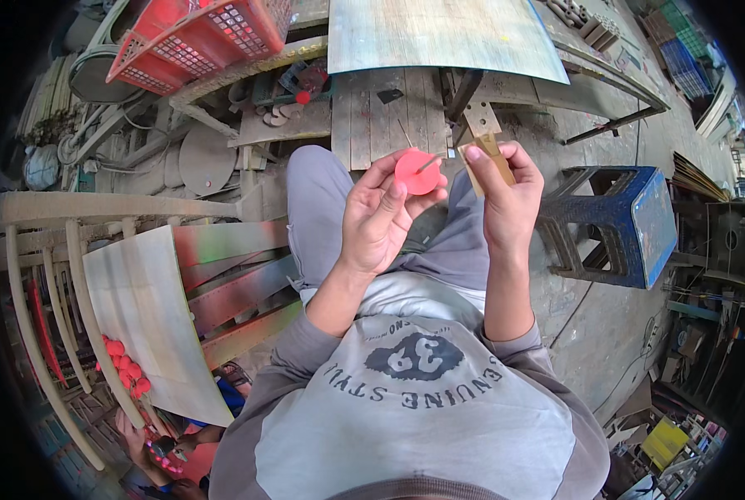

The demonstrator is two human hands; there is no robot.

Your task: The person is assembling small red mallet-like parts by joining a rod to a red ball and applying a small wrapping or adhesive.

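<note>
In front of my lap, my left hand (377, 218) grips a bright red disc (412, 173) by its edge, the fingers curled behind it. A thin stick stands out from the disc's face, and another thin rod shows beyond its upper edge. My right hand (510, 196) is closer to the right knee, its thumb pressed on a folded tan sheet that looks like sandpaper (477, 179). The sheet's tip is close to the stick; I cannot tell whether they touch. Behind the sheet is a pale block with holes (479, 119).
Ahead are a low slatted wooden bench (352, 117) and a pale board (439, 37). A red crate (197, 42) stands far left, a blue stool (618, 221) at right. Red round pieces (127, 367) lie by a leaning panel (147, 308). Another person's hands (135, 442) work at lower left.
</note>
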